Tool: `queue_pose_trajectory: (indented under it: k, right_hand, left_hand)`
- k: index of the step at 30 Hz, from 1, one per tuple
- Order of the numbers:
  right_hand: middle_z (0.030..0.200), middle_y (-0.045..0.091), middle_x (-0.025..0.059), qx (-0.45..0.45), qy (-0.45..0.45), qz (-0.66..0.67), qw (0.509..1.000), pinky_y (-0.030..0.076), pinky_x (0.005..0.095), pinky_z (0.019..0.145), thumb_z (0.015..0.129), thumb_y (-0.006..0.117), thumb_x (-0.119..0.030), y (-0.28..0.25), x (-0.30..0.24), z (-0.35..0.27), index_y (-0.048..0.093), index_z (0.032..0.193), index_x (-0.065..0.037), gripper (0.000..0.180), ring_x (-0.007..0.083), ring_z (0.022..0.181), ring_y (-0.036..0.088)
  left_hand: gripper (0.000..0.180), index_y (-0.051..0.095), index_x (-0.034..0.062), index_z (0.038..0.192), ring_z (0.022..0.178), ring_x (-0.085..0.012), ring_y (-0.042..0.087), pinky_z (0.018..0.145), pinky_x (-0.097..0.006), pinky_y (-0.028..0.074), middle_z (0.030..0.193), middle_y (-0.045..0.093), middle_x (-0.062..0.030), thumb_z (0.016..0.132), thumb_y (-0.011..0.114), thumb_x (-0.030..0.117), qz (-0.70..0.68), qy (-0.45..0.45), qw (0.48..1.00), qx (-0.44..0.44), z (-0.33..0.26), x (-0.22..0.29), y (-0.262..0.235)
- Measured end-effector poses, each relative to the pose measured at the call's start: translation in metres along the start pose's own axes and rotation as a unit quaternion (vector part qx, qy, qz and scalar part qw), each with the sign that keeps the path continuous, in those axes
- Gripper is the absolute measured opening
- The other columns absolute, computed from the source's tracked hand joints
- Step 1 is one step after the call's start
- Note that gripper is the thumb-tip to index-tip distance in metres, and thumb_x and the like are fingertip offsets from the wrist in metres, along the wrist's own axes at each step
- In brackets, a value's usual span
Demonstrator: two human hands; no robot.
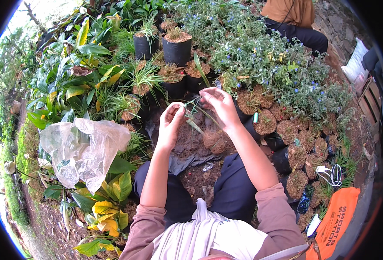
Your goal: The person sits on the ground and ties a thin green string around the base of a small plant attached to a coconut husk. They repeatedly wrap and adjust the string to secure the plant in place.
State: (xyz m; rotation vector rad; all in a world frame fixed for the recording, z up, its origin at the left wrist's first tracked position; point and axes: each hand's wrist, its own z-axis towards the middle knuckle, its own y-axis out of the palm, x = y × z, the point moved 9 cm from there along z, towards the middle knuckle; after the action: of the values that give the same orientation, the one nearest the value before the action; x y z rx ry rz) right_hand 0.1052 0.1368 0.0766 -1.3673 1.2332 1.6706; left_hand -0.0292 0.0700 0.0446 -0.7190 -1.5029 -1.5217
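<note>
**Separating a grass-like seedling above a nursery bed**

The person sat on the ground with knees apart, both forearms reaching out over a patch of dark soil [198, 175]. The left hand [170, 123] was curled, its fingertips pinched on the thin green blades of a small plant [196, 117]; the right hand [219, 104], slightly farther and to the right, was likewise closed, thumb and forefinger nipping the upper ends of the same blades. The plant hung between the two hands, its fibrous brown root ball [213, 141] dangling just below and near the right wrist. Judged from this pose, the step in hand was teasing or dividing the shoot; the next move would call for a gentle, even pull so that the fine roots did not tear.

Black, soft-walled grow bags [177, 50] topped with coarse brown fibre stood at the far side, and more of them lay crowded to the right. A crumpled, translucent plastic sheet [85, 149] lay on glossy yellow-green foliage at the left. An orange bag [334, 219] rested at the near right, and another person [293, 21] crouched at the far right.
</note>
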Motion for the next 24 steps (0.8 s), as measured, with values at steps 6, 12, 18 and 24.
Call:
queue_pose_trajectory:
  k: [6, 12, 18, 24]
  right_hand:
    - [0.087, 0.061, -0.0004, 0.078, -0.008, -0.001, 0.997, 0.044, 0.0199, 0.063, 0.085, 0.058, -0.013, -0.044, -0.002, 0.018, 0.06, 0.093, -0.006, 0.01, 0.0073, 0.075, 0.057]
    - [0.088, 0.061, 0.0, 0.137, 0.016, 0.042, 0.99, 0.046, 0.0227, 0.064, 0.085, 0.059, -0.015, -0.075, 0.005, 0.024, 0.058, 0.093, -0.008, 0.01, 0.0089, 0.075, 0.058]
    - [0.089, 0.061, 0.0007, 0.141, 0.011, 0.09, 0.986, 0.047, 0.0242, 0.063, 0.085, 0.058, -0.015, -0.074, 0.008, 0.025, 0.057, 0.093, -0.009, 0.01, 0.0094, 0.074, 0.058]
    - [0.089, 0.06, -0.0008, 0.168, -0.039, 0.055, 0.983, 0.045, 0.0229, 0.063, 0.086, 0.056, -0.017, -0.076, -0.003, 0.023, 0.057, 0.092, -0.01, 0.009, 0.0083, 0.071, 0.056]
  left_hand:
    - [0.012, 0.052, 0.0078, 0.1, 0.087, -0.0104, 0.056, 0.08, -0.03, 0.046, 0.092, 0.057, -0.0002, 0.09, 0.052, 0.014, -0.052, -0.001, 0.999, 0.015, 0.001, 0.0, -0.006]
    - [0.011, 0.053, 0.0088, 0.097, 0.085, -0.0056, 0.052, 0.079, -0.027, 0.046, 0.091, 0.053, 0.0037, 0.089, 0.055, 0.015, -0.064, -0.014, 0.998, 0.011, -0.002, -0.001, 0.0]
    - [0.01, 0.052, 0.0088, 0.098, 0.084, -0.0079, 0.054, 0.079, -0.027, 0.046, 0.09, 0.053, 0.0024, 0.09, 0.052, 0.015, -0.097, -0.021, 0.995, 0.027, 0.001, -0.002, -0.005]
    - [0.011, 0.05, 0.0075, 0.096, 0.085, -0.0124, 0.056, 0.079, -0.028, 0.045, 0.09, 0.054, -0.0003, 0.09, 0.05, 0.017, -0.114, -0.003, 0.993, -0.007, 0.001, 0.002, -0.001]
